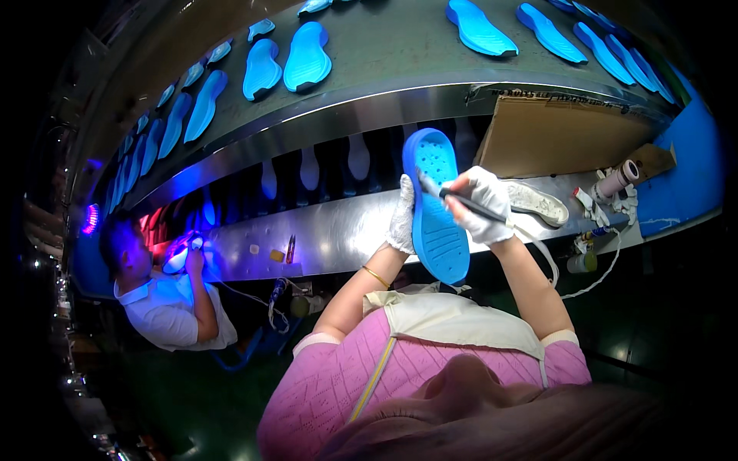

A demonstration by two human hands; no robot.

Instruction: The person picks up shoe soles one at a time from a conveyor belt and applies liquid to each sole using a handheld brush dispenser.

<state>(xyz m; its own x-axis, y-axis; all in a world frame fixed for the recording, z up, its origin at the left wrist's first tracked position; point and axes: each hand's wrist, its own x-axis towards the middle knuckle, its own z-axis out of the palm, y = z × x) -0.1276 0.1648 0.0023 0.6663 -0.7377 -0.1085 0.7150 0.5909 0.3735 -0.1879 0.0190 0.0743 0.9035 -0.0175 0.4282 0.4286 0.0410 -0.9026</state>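
A bright blue shoe sole [440,234] is held up nearly upright above the metal bench, its hollow inner face with small holes near the top turned toward me. My left hand [401,219], in a white glove, grips the sole by its left edge. In my gloved right hand [486,203] is a slim brush [478,207] with a dark handle. Its tip, a little blurred, lies against the upper inner face of the sole. Just right of that hand, a whitish sole [538,204] with a dark edge rests on the bench.
Beyond the metal bench [338,242], a conveyor belt [384,58] carries several blue soles. A cardboard sheet [565,138] leans at the right, near a roll [617,178] and a white cord [607,269]. At the left, another person [173,307] works under purple light.
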